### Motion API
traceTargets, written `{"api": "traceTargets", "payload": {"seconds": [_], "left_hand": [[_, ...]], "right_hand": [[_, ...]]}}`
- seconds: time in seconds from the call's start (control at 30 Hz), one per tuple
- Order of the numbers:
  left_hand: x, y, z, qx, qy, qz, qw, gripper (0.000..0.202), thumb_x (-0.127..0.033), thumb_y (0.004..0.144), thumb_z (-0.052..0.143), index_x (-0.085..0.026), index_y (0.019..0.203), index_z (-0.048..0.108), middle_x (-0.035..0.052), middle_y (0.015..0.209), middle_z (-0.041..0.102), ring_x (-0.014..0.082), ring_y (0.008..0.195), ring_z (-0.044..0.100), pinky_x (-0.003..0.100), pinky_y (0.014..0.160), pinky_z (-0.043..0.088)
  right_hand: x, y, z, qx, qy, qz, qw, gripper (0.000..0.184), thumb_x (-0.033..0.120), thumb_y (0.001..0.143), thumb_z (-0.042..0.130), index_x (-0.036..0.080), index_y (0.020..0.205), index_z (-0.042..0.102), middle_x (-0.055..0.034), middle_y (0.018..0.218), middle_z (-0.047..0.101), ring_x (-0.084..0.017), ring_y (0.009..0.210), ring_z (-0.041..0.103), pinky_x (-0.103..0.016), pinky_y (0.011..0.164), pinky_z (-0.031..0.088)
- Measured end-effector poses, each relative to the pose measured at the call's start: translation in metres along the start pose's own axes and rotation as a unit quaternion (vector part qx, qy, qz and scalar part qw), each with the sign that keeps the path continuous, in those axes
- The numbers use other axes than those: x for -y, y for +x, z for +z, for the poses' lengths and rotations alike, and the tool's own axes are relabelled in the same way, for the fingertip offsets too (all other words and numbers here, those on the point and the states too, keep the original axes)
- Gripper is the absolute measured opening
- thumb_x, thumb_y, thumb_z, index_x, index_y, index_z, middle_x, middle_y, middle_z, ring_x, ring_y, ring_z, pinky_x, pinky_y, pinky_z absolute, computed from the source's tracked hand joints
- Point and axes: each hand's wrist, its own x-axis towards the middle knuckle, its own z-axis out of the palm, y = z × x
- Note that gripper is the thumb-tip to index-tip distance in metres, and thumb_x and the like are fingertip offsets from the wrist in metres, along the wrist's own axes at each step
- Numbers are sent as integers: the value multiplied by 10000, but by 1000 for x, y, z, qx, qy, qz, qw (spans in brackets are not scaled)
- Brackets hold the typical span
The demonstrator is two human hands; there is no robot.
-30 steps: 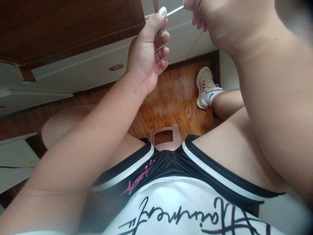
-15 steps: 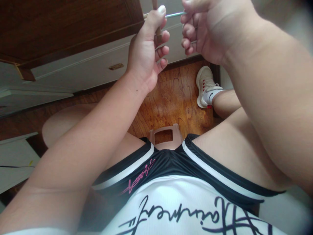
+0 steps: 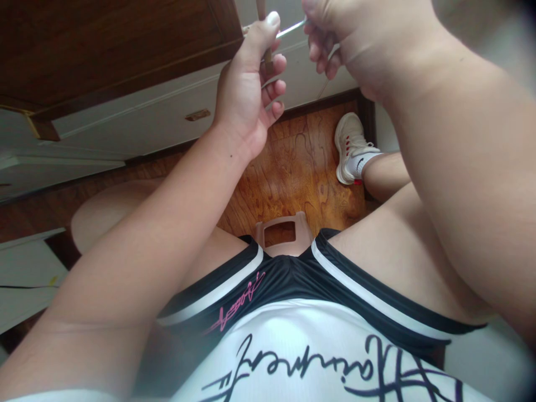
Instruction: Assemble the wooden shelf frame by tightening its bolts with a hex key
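Metal rod (image 3: 290, 28) pinched by right hand (image 3: 355, 42), left hand (image 3: 245, 95) gripping brown stick (image 3: 268, 58), swoosh-marked sock (image 3: 360, 163)

I see the left hand (image 3: 247, 95) closed around a brown stick (image 3: 261, 6), thumb up. The right hand (image 3: 360, 44) pinches a thin metal rod (image 3: 290, 29) that reaches across to that thumb. A white shoe (image 3: 349, 148) rests on the wooden floor (image 3: 293, 173).

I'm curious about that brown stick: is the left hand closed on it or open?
Closed: the left hand pinches the brown stick between thumb and fingers.
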Motion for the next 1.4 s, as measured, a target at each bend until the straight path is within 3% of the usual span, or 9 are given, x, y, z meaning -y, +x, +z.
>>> {"api": "traceTargets", "payload": {"seconds": [0.1, 0.3, 0.47, 0.63, 0.87, 1.1, 1.4], "left_hand": [[1, 1, 0, 19, -15, 27, 999, 271, -556, 672, 640, -353, 852, 644, -13, 664, 645, 162, 711, 618, 241, 443, 395], [-1, -2, 1, -10, 12, 19, 1000, 233, -554, 698, 617, -336, 779, 626, -17, 728, 664, 159, 714, 616, 238, 434, 381], [0, -1, 1, 51, -43, 39, 997, 200, -458, 764, 590, -263, 739, 621, -35, 759, 643, 69, 556, 528, 199, 426, 344], [2, 0, 0, 62, -59, 47, 995, 157, -459, 687, 645, -311, 714, 603, -34, 729, 664, 99, 568, 534, 232, 404, 319], [4, 3, 0, 58, -66, 45, 995, 150, -470, 673, 639, -326, 696, 606, -18, 609, 627, 131, 587, 562, 260, 423, 310], [3, 1, 1, 53, -72, 42, 995, 140, -442, 700, 628, -304, 689, 605, -19, 649, 639, 107, 556, 546, 249, 435, 316], [2, -2, 3, 30, -31, 49, 998, 158, -481, 716, 587, -327, 686, 608, -9, 671, 640, 128, 579, 556, 251, 430, 316]], "right_hand": [[2, -2, 1, -5, -18, -13, 1000, 217, 235, 773, 530, 94, 608, 519, 28, 563, 514, -50, 510, 581, -102, 423, 409], [-2, 1, 0, -4, -27, -45, 999, 216, 235, 766, 560, 102, 598, 530, 38, 510, 487, -44, 493, 565, -87, 403, 396], [-5, 3, -3, -27, -74, -55, 995, 331, 367, 786, 538, 113, 574, 537, 52, 495, 491, -35, 475, 570, -84, 429, 387], [-2, 2, -4, -14, -65, -39, 997, 365, 437, 755, 539, 138, 546, 528, 63, 475, 475, -63, 524, 614, -82, 428, 401], [-2, 0, -6, -3, -77, -63, 995, 364, 433, 769, 510, 145, 548, 533, 70, 466, 468, -45, 509, 590, -86, 453, 401], [0, -3, -6, -6, -91, -71, 993, 344, 345, 784, 423, 139, 525, 517, 75, 437, 437, -39, 504, 590, -93, 484, 389], [-17, 8, -11, 6, -101, -176, 979, 397, 347, 820, 449, 132, 514, 584, 82, 382, 412, -59, 537, 638, -80, 494, 390]]}}
